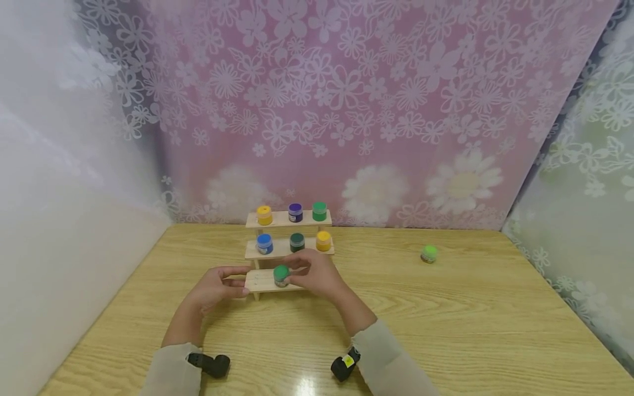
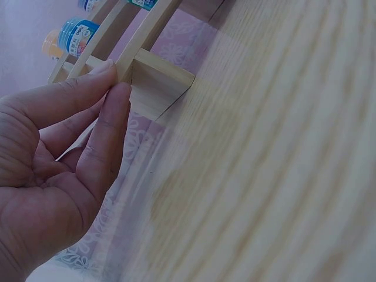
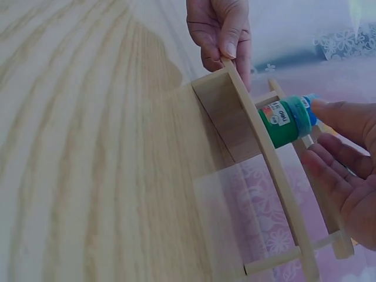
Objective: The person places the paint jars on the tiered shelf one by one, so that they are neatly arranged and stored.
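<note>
A three-step wooden display rack (image 1: 263,281) stands on the table. My left hand (image 1: 212,287) pinches the left end of its lowest step between thumb and fingers, seen closely in the left wrist view. On that same step sits a green paint jar (image 1: 281,276), upright near the middle. My right hand (image 1: 319,273) holds this jar from the right; in the right wrist view the thumb lies at the lid of the jar (image 3: 280,122). The right part of the lowest step is hidden behind the right hand in the head view.
The middle step carries a blue jar (image 1: 264,243), a dark green jar (image 1: 297,242) and a yellow jar (image 1: 323,241). Above are yellow (image 1: 264,215), purple (image 1: 295,212) and green (image 1: 319,211) jars. A light green jar (image 1: 429,253) stands alone toward the right. Flowered curtain (image 1: 346,110) backs the table.
</note>
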`<action>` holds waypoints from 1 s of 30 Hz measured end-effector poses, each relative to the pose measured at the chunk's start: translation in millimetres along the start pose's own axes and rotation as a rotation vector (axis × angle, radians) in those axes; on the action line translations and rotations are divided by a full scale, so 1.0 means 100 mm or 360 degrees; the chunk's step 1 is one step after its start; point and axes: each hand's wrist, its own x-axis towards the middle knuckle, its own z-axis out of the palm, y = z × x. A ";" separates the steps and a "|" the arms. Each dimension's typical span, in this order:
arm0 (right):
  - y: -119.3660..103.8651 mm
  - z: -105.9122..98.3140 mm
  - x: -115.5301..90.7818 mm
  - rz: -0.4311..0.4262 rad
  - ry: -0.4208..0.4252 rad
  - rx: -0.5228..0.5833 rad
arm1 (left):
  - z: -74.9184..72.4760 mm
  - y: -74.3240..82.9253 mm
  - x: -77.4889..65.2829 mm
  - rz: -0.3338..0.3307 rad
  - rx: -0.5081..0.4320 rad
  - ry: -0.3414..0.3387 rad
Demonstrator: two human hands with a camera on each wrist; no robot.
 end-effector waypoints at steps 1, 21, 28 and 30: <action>-0.01 -0.02 -0.01 -0.0012 0.0005 0.0016 | 0.00 0.00 0.00 0.0000 -0.0002 -0.0001; -0.01 -0.38 -0.24 -0.0104 0.0172 0.0331 | -0.01 -0.01 -0.01 0.0017 0.0007 -0.0011; 0.03 -0.51 -0.30 -0.0180 0.0219 0.0354 | 0.00 -0.01 -0.02 0.0029 0.0018 -0.0022; 0.04 -0.55 -0.32 -0.0210 0.0223 0.0356 | -0.01 -0.01 -0.02 0.0029 0.0022 -0.0024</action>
